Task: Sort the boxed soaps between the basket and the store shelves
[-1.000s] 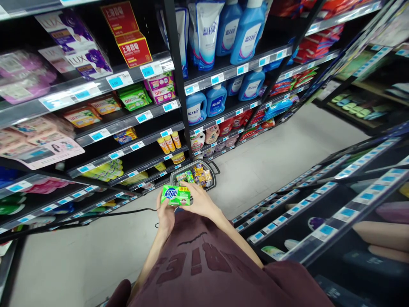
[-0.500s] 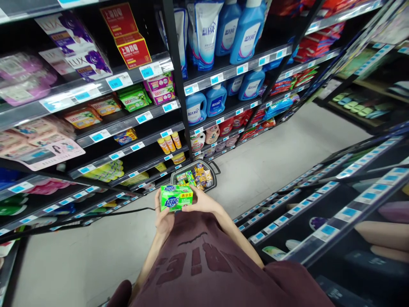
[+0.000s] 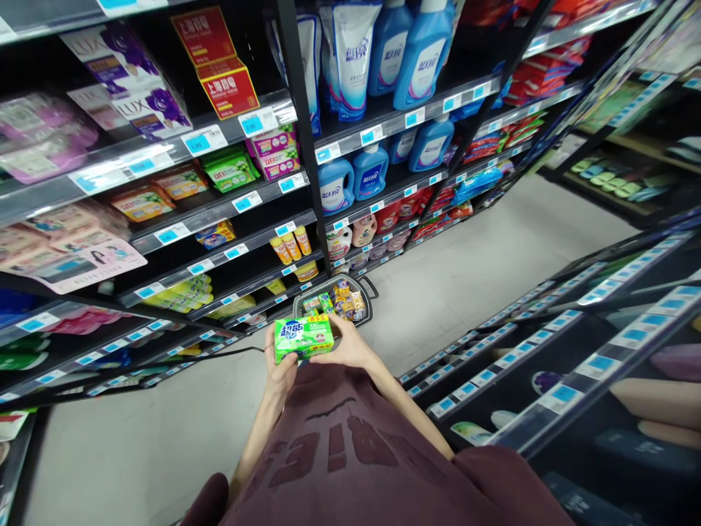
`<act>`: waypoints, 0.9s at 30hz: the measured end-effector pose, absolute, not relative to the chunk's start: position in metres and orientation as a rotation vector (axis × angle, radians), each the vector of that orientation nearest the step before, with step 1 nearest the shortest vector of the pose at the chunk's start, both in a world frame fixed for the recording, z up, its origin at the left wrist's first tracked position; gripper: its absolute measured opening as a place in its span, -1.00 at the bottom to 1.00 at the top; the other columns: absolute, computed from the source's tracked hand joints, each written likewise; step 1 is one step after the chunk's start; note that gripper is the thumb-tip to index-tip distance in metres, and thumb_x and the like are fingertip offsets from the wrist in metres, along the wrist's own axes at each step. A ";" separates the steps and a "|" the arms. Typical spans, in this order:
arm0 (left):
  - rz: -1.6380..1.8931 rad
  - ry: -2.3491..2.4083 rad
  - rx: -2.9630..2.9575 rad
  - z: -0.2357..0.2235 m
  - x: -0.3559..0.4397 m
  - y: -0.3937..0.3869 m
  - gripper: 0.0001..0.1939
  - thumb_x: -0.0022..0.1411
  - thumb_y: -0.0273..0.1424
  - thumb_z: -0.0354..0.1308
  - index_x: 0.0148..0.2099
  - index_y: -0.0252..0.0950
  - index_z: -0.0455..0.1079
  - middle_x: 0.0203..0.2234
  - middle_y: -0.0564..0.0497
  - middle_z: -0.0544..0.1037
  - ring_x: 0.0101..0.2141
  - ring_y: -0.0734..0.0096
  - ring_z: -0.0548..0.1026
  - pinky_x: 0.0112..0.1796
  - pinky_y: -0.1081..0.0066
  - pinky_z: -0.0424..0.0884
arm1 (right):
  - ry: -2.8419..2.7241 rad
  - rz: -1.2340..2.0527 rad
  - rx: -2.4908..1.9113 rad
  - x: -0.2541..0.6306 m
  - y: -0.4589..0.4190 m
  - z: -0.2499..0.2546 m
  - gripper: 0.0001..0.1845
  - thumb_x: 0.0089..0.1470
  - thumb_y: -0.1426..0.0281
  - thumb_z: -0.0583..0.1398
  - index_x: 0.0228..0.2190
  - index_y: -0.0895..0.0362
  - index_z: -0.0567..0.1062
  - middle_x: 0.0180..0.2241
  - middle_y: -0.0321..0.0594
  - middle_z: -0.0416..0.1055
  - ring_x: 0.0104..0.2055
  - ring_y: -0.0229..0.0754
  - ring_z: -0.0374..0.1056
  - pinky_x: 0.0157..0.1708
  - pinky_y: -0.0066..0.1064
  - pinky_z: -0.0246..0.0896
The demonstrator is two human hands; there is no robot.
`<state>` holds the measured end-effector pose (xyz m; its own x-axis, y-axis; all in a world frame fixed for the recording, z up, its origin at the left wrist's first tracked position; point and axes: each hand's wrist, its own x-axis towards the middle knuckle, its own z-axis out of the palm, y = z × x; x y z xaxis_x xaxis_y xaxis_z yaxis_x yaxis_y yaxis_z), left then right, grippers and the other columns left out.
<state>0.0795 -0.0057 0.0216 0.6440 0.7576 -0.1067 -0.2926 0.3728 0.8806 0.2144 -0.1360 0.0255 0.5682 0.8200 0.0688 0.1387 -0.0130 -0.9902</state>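
Green pack: the boxed green pack (image 3: 304, 337) is up in front of the shirt (image 3: 339, 446), between both hands and clear of the basket (image 3: 369, 303) beyond it.
Pack's turn: over the last second it has rolled in the fingers; the broad printed face that looked up at the wearer has given way to a different face on top, with a narrower side showing below.
Meaning of the turn: the step in hand reads as turning the pack about, not setting it down.
Left hand: the left hand (image 3: 280, 369) grips the left end, thumb on the near edge.
Right hand: the right hand (image 3: 350, 347) has slipped round to the right end and grips there, thumb along the lower edge.
Basket: unmoved on the floor (image 3: 449, 292), with green packets (image 3: 326, 302) and gold packets (image 3: 346, 296) inside.
Hidden: the pack's underside, most fingertips behind it, and the basket's near edge, partly covered by pack and hand.
Hard to read: the pack's small print blurs; the packets in the basket probably overlap, so I cannot count them.
Cut off: the black cord (image 3: 219, 356) disappears behind the left hand; its end is not visible.
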 end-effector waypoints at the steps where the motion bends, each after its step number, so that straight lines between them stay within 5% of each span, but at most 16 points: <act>1: 0.721 0.543 0.967 0.024 0.082 -0.007 -0.15 -0.25 -0.27 0.57 0.15 -0.06 0.41 0.01 -0.09 0.58 -0.01 0.08 0.55 -0.07 0.23 0.52 | -0.850 0.648 -1.514 0.215 -0.136 0.025 -0.21 -0.30 0.21 0.54 -0.02 0.13 0.43 -0.15 -0.19 0.57 -0.14 -0.06 0.50 -0.13 -0.29 0.44; 7: 0.668 0.493 0.927 0.039 0.091 -0.015 -0.03 -0.20 -0.25 0.59 0.28 0.00 0.31 0.25 -0.17 0.42 0.18 -0.04 0.44 0.09 0.12 0.46 | -0.820 0.574 -1.546 0.216 -0.135 0.017 -0.15 -0.28 0.24 0.53 0.06 0.10 0.40 -0.10 -0.15 0.56 -0.09 -0.04 0.52 -0.09 -0.27 0.46; 13: 0.617 0.542 0.909 0.036 0.087 -0.013 -0.03 -0.12 -0.32 0.57 0.33 0.03 0.28 0.29 -0.15 0.39 0.05 0.18 0.54 -0.10 0.36 0.51 | -0.773 0.543 -1.471 0.215 -0.132 0.014 -0.22 -0.17 0.24 0.49 0.08 0.07 0.38 -0.01 -0.12 0.52 -0.08 -0.07 0.52 -0.08 -0.28 0.48; 18: 0.584 0.533 0.883 0.042 0.085 -0.013 -0.11 -0.06 -0.13 0.52 0.31 0.00 0.31 0.32 -0.17 0.35 0.07 0.11 0.52 -0.12 0.31 0.52 | -0.784 0.596 -1.440 0.215 -0.133 0.022 -0.28 -0.12 0.20 0.48 0.07 0.02 0.42 0.14 -0.09 0.43 0.11 -0.02 0.44 -0.01 -0.28 0.45; 22: 0.597 0.567 0.875 0.044 0.081 -0.014 -0.24 0.04 -0.19 0.45 0.29 0.03 0.34 0.34 -0.09 0.33 0.15 0.09 0.46 -0.07 0.27 0.52 | -0.814 0.688 -1.322 0.218 -0.136 0.027 -0.11 -0.25 0.13 0.54 0.11 -0.01 0.39 0.21 -0.08 0.35 0.18 0.03 0.38 -0.03 -0.28 0.45; 27: 0.650 0.550 0.912 0.042 0.074 -0.017 -0.18 0.02 -0.24 0.43 0.33 0.09 0.27 0.36 -0.07 0.29 0.21 -0.03 0.40 0.04 0.12 0.48 | -0.762 0.825 -1.140 0.218 -0.134 0.026 0.00 -0.16 0.02 0.48 0.23 -0.01 0.25 0.30 0.01 0.23 0.24 0.05 0.32 0.05 -0.22 0.40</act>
<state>0.0741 -0.0170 0.0419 0.6821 0.7138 -0.1587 -0.2737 0.4504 0.8498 0.2179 -0.1338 0.0262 0.4931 0.8645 0.0974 -0.1662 0.2035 -0.9649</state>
